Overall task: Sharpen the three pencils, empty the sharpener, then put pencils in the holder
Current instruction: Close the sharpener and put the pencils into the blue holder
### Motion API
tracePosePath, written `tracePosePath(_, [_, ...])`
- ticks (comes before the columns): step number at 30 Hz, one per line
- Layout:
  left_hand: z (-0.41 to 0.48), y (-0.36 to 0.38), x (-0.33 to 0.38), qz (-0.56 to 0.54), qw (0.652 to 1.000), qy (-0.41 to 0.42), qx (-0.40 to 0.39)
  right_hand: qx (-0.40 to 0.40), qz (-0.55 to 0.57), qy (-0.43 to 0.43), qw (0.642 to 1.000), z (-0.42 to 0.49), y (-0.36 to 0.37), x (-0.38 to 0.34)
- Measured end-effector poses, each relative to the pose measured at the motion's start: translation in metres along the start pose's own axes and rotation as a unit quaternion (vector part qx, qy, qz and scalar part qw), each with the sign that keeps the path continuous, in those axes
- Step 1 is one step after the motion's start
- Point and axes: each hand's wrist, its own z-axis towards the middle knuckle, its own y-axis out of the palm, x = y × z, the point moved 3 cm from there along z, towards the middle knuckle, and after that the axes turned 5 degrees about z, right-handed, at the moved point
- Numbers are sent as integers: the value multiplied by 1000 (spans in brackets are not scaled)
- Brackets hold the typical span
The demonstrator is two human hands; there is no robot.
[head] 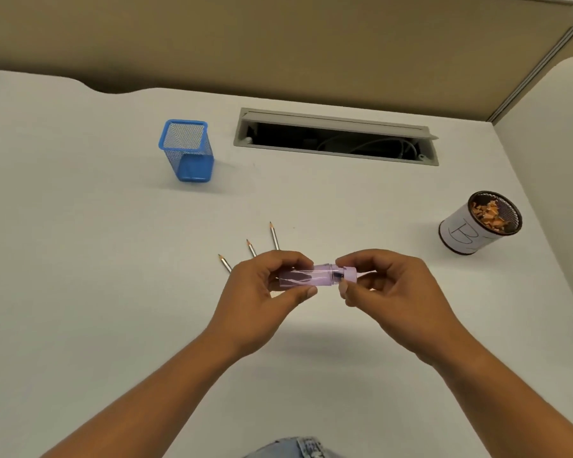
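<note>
A pale purple tube sharpener (315, 276) lies sideways between both hands above the white desk (80, 259). My left hand (262, 292) grips its clear barrel. My right hand (387, 285) pinches the purple cap end (349, 273), which sits slightly apart from the barrel. Three pencils lie on the desk just behind my left hand with sharp tips pointing away: one on the left (225, 263), one in the middle (251, 248), one on the right (274, 236). Their lower ends are hidden by my hand. A blue mesh holder (187, 150) stands empty at the back left.
A round mesh cup with a white paper label (480, 223) stands at the right, holding orange pencil shavings. An open cable slot (336, 137) is cut into the desk at the back. A beige partition wall rises behind and to the right.
</note>
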Motion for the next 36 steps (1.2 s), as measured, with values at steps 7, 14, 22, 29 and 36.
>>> tracePosePath(7, [-29,-55,-5,27,999,19,17,-34,36,-4,999,-9,54,-15])
tracePosePath(14, [-52,-107,-8,36,999,26,10,-60,60,-7,996,-20,104,-32])
tracePosePath(22, [-64,-155,-13,37,995,81,34,-30,61,-92,993,-35,154,-56])
tracePosePath(29, [-72,-173,-21,32,998,48,0,-20,-12,-150,988,-45,171,-59])
tracePosePath(36, [-74,-163,-27,-75,996,-40,-41,-43,-36,-171,984,-42,162,-57])
